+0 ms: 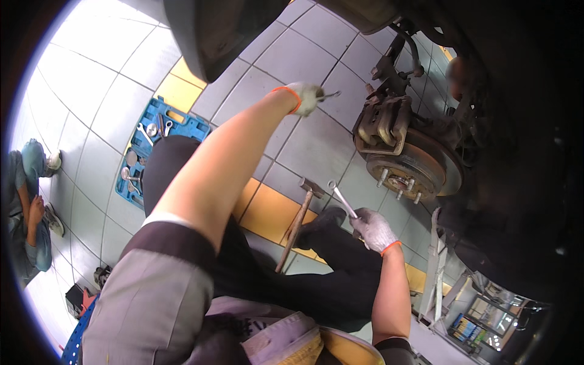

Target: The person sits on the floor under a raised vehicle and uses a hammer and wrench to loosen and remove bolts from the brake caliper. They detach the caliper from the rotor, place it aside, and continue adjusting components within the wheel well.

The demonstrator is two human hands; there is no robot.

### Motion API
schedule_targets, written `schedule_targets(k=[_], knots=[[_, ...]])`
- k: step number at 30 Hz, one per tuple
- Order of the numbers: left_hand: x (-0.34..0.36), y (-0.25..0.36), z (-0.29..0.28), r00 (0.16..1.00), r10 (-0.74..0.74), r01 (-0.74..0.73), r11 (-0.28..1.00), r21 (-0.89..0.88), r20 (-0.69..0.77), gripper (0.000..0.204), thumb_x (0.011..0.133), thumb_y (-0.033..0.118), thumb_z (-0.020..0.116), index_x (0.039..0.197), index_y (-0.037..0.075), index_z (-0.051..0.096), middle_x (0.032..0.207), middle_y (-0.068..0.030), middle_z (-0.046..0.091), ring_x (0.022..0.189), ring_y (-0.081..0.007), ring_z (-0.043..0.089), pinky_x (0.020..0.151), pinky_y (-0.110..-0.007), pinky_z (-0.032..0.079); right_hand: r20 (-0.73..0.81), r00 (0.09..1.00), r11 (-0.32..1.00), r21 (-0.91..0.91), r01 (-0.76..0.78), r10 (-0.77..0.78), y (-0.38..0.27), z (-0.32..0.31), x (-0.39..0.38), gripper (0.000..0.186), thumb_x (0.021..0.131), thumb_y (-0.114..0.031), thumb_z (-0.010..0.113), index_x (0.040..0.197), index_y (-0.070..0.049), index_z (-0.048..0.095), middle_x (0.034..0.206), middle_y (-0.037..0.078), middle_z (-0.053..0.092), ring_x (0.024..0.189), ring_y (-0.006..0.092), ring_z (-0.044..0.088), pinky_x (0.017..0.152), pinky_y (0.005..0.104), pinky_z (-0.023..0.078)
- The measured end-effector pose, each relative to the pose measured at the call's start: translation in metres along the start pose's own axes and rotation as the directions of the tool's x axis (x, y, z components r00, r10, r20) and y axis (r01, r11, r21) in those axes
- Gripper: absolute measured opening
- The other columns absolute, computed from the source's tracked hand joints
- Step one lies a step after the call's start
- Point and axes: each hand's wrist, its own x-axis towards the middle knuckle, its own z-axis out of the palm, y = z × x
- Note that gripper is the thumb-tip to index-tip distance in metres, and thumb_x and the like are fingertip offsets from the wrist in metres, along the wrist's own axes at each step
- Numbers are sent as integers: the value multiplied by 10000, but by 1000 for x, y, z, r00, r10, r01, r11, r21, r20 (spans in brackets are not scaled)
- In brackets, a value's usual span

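Observation:
My left hand (307,97), in a grey glove with an orange cuff, is stretched out and shut on a small metal tool (328,95), a short way left of the brake caliper (382,125). My right hand (372,229), gloved the same way, is shut on a silver wrench (341,198) whose ring end points up-left. It sits below and left of the brake disc and wheel hub (409,171) with its studs. A hammer (298,219) with a wooden handle lies on the floor between my hands, by my dark-trousered leg.
A blue tool tray (182,125) with several wrenches and sockets lies on the tiled floor at the left. A wheel (213,36) stands at the top. Another person (30,207) crouches at the far left. The car body darkens the right side.

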Motion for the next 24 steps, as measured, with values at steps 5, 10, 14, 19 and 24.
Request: schedule_targets(k=[5,10,14,19,24], knots=[[67,12,46,952,246,-280,939,-199,-180,306,944,250,612,1162,52,696,1011,-195,743,935,-382,696,816,-465,536,-224,975,984,-173,-33,-6,36,-43,-28,319,980,-267,596,1090,19,687,827,167,734,807,267,737,769,416,544],[73,33,65,968,233,-251,933,-259,-96,303,909,145,590,1187,81,695,1068,-211,735,995,-443,672,836,-486,535,-403,854,885,-186,-427,327,119,-61,-42,323,978,-335,617,1125,-65,718,863,117,777,890,299,749,826,414,562],[65,39,55,961,257,-270,951,-149,-105,351,862,38,573,1183,103,700,1085,-211,735,1047,-436,676,862,-484,542,-424,812,916,187,-356,402,138,-34,-43,280,985,-277,639,1104,-35,711,784,90,743,698,179,678,665,346,527],[85,54,54,955,282,-278,959,60,-93,298,845,61,652,1118,86,767,1102,-182,760,1046,-393,725,862,-455,593,-533,722,897,273,-348,442,126,-28,-42,287,988,-302,628,1037,-49,753,770,35,735,647,137,646,596,320,488],[98,60,68,959,217,-246,957,-153,-184,294,909,184,655,1169,104,767,1183,-186,747,1115,-388,705,907,-448,576,-681,637,926,183,-331,362,148,-32,-27,264,1011,-225,613,1001,23,704,779,164,744,735,281,715,745,408,539]])
